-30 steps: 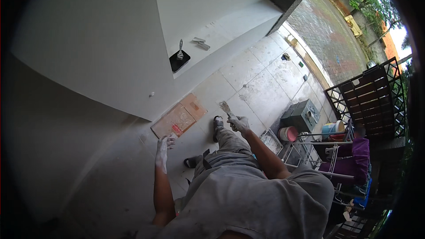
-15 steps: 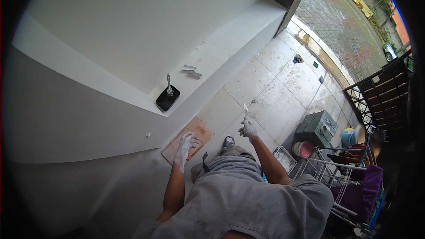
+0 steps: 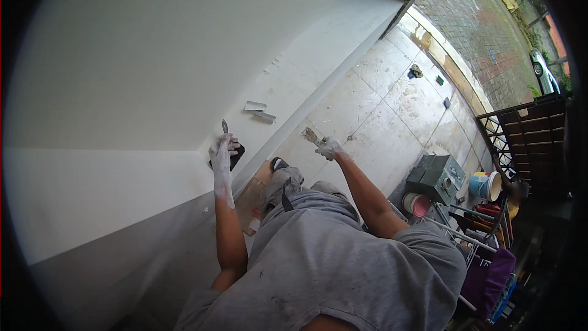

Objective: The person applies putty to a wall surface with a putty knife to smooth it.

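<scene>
My left hand, coated in white powder, is at the black tray on the white ledge. Its fingers curl around the lower part of a paintbrush, whose grey handle end sticks up above them. The hand covers the bristles and much of the tray. My right hand, also whitened, is closed on a putty knife out over the floor. The knife's flat blade is smeared and points away to the left.
Two pale flat blades lie on the ledge. Cardboard lies on the floor by my foot. At right stand a grey-green metal box, a pink-topped can, a paint bucket and a white rack.
My left hand has moved up from above the cardboard to the brush in the tray. My right hand has turned the putty knife leftward. A foot has stepped left and the view has shifted.
</scene>
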The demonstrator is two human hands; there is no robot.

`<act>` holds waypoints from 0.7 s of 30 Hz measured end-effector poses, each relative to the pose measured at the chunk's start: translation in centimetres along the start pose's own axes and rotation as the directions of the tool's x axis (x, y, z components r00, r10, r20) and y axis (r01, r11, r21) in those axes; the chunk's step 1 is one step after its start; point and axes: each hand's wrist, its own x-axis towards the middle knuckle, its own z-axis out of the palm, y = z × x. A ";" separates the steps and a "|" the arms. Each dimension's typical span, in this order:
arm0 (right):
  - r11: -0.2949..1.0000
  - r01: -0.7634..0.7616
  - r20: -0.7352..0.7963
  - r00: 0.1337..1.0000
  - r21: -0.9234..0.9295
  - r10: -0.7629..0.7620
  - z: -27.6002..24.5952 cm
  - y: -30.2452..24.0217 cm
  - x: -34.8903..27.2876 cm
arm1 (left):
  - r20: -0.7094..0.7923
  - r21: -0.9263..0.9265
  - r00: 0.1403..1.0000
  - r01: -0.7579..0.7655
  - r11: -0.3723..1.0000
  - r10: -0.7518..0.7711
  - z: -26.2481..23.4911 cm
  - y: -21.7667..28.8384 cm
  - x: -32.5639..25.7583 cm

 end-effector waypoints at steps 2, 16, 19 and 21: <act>0.988 0.025 -0.100 0.994 -0.151 -0.041 0.3 1.3 1.5 | -0.003 -0.017 0.962 -0.272 0.962 0.272 2.7 6.3 2.9; 0.963 -0.267 -0.169 0.948 0.050 0.271 -6.1 0.4 18.8 | 0.533 0.818 -0.219 -0.115 -0.564 0.817 13.8 32.7 16.3; 0.985 -0.161 -0.139 0.976 0.066 0.168 -5.6 2.3 22.3 | 0.536 0.809 -0.128 0.358 -0.466 0.834 14.3 31.9 18.4; 0.976 -0.215 -0.101 0.972 -0.030 0.211 -5.2 1.9 24.5 | 0.669 0.700 -0.088 0.408 -0.586 0.738 14.0 32.2 18.9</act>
